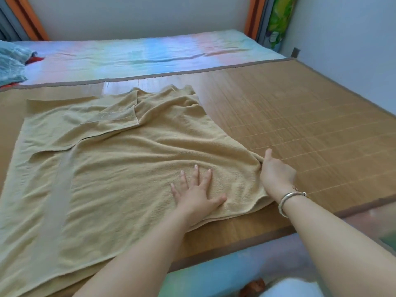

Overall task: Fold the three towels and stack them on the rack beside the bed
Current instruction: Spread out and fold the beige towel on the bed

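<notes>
Head view looks down on a bed (321,116) covered by a woven bamboo mat (289,125), with one large tan towel (120,159) spread over the mat's left and middle part, reaching toward the bed's near edge. The towel lies mostly flat but rumpled; its far portion is folded back on itself in loose overlapping flaps, and a smoother woven band runs across it on the left side. The left hand (197,192) rests palm down on the towel near its right end, fingers spread wide and flat, gripping nothing. The right hand (276,171) is at the towel's right edge, just beside the left hand, with its fingers curled under and pinching a bunch of the cloth while the thumb sticks up toward the far side of the bed. A silver bracelet (288,200) circles the right wrist. To the right of the towel the mat is bare out to the bed's right edge. Beyond the mat's far border lies a pastel striped sheet (139,54) running along the wall, and a crumpled blue cloth (11,61) sits at the bed's far left corner. No rack shows, and only this one towel can be made out with certainty.
</notes>
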`<move>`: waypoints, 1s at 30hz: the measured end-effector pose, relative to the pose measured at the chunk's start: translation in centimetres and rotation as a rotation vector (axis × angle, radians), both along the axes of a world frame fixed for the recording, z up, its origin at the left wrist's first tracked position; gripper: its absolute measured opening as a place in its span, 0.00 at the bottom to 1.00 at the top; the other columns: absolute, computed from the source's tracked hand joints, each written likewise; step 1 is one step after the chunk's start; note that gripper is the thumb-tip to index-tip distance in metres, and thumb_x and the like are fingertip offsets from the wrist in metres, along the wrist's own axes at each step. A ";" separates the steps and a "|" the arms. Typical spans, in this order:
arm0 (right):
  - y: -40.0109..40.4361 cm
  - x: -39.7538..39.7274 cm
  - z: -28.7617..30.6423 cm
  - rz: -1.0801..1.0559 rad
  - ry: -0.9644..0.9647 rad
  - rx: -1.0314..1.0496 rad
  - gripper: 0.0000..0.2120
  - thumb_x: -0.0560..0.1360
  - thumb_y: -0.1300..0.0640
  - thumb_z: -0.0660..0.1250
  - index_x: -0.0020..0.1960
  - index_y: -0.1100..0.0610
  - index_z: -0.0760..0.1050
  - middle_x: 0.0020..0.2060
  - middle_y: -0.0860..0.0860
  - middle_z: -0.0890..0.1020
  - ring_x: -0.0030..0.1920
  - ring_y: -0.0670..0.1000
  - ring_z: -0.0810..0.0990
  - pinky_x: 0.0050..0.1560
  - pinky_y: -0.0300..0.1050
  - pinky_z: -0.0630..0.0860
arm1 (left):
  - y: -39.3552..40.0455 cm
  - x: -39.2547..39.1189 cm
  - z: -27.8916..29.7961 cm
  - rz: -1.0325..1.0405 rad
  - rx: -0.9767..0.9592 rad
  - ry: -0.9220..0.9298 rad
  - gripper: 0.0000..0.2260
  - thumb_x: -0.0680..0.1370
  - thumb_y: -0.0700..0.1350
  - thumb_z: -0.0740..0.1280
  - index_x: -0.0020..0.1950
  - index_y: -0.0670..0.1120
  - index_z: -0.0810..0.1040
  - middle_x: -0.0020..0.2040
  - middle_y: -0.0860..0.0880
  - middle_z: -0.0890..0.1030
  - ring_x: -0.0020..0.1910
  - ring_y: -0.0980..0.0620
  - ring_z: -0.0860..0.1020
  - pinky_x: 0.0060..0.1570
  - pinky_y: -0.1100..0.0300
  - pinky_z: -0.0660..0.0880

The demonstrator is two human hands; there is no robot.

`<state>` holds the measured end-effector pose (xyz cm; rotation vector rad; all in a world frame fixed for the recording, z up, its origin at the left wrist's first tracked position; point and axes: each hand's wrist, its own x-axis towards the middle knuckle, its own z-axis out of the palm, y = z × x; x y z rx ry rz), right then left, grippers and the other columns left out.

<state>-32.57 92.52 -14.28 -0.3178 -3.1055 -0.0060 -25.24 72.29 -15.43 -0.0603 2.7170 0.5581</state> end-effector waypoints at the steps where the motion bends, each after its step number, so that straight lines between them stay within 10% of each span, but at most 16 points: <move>1: 1.0 -0.2 0.2 -0.026 -0.015 0.029 0.24 0.77 0.65 0.53 0.73 0.58 0.55 0.53 0.56 0.81 0.51 0.58 0.80 0.40 0.46 0.69 | 1.4 -0.1 0.1 -0.007 0.030 -0.021 0.38 0.73 0.70 0.58 0.76 0.65 0.41 0.76 0.55 0.31 0.74 0.43 0.29 0.69 0.39 0.31; 10: -2.1 1.1 1.1 0.094 0.065 0.226 0.24 0.77 0.57 0.61 0.71 0.57 0.58 0.66 0.56 0.66 0.67 0.57 0.65 0.61 0.51 0.66 | -1.3 0.4 2.1 0.121 0.155 0.048 0.29 0.78 0.61 0.60 0.76 0.63 0.53 0.79 0.57 0.45 0.77 0.44 0.45 0.74 0.42 0.43; 20: -19.8 2.9 3.3 0.476 0.074 0.104 0.23 0.72 0.63 0.61 0.67 0.55 0.62 0.63 0.54 0.68 0.64 0.56 0.67 0.59 0.48 0.67 | -18.1 4.1 4.2 0.401 0.028 0.089 0.26 0.78 0.60 0.60 0.75 0.60 0.60 0.79 0.54 0.53 0.76 0.44 0.52 0.72 0.46 0.52; 30: -40.4 1.8 1.7 0.610 -0.168 -0.679 0.15 0.76 0.60 0.59 0.61 0.53 0.68 0.53 0.53 0.77 0.53 0.56 0.77 0.52 0.50 0.75 | -37.8 6.3 1.2 0.706 0.161 0.176 0.19 0.79 0.47 0.62 0.69 0.49 0.68 0.70 0.49 0.67 0.69 0.44 0.61 0.63 0.54 0.64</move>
